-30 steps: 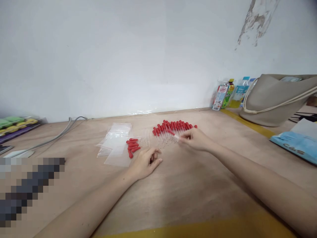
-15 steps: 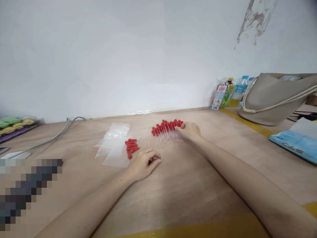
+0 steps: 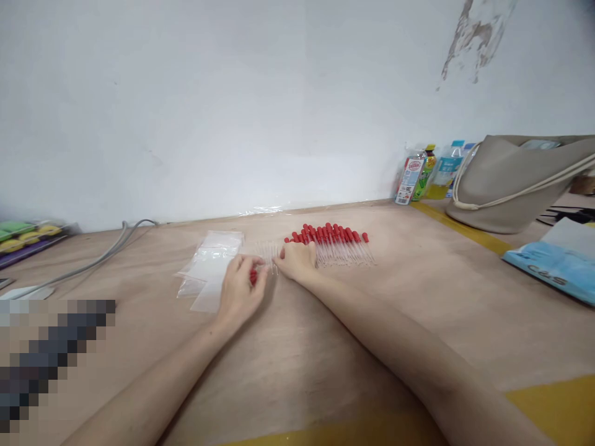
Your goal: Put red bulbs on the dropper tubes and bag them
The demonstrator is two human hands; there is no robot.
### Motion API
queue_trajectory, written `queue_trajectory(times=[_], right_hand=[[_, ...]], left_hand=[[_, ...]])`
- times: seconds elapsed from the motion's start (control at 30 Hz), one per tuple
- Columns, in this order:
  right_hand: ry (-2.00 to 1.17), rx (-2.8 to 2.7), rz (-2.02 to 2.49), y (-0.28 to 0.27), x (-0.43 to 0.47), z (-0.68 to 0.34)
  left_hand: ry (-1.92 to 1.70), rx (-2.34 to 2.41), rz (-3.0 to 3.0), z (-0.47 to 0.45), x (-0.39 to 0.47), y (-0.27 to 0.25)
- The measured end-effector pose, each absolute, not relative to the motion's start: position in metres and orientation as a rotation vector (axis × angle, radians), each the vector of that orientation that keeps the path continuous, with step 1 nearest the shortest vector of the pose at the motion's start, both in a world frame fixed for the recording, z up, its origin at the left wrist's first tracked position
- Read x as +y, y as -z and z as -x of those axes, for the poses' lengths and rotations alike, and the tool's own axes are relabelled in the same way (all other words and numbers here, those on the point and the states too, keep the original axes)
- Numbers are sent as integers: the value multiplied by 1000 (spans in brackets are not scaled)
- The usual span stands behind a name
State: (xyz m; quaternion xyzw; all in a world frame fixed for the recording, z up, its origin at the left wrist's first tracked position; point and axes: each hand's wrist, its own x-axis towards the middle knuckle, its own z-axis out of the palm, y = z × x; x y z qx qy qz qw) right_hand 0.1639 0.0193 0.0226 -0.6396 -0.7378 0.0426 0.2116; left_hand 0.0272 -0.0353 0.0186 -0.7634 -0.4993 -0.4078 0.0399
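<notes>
My left hand (image 3: 240, 286) curves over the loose red rubber bulbs (image 3: 253, 277) on the table, mostly covering them. Its fingers and thumb are apart, and red shows between them. Just to the right, my right hand (image 3: 297, 260) has its fingertips pinched at the edge of a row of thin clear tubes (image 3: 266, 251), apparently on one tube. Behind and right of that hand lies a row of droppers (image 3: 339, 238), clear tubes capped with red bulbs, side by side on the wood.
Clear plastic bags (image 3: 214, 254) lie left of my left hand. A grey cable (image 3: 109, 251) runs along the left. Drink bottles (image 3: 446, 170), a carton (image 3: 410, 179), a beige bag (image 3: 506, 186) and a blue tissue pack (image 3: 548, 266) stand or lie at right.
My right hand has left the right end of the dropper row and moved left to the clear tubes. My left hand has moved up and left, over the loose red bulbs.
</notes>
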Motion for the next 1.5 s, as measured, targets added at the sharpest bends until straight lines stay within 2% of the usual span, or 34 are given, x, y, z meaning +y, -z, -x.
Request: queue_trajectory(times=[0.2, 0.47, 0.7, 0.9, 1.07, 1.2, 1.37, 1.5], right_hand=[[-195, -2060, 1909, -30, 22, -153], [-265, -2095, 1951, -37, 14, -155], [-214, -2063, 1754, -33, -10, -200], [-178, -1990, 1344, -3, -34, -253], [-47, -1927, 1131, 9, -41, -268], [-44, -1896, 1047, 3, -50, -264], [-55, -1970, 1023, 1, -57, -263], [-39, -2027, 997, 5, -56, -263]], left_hand=[[961, -2052, 2225, 23, 8, -31], [973, -2267, 2399, 28, 28, -19], [919, -2234, 2456, 26, 33, -16], [911, -2100, 2418, 26, 31, -22], [1288, -1835, 2323, 0, 11, -31], [1519, -1583, 2655, -39, -23, -21], [1172, -1426, 2950, -62, -54, -10], [1239, -1541, 2923, -59, -50, -5]])
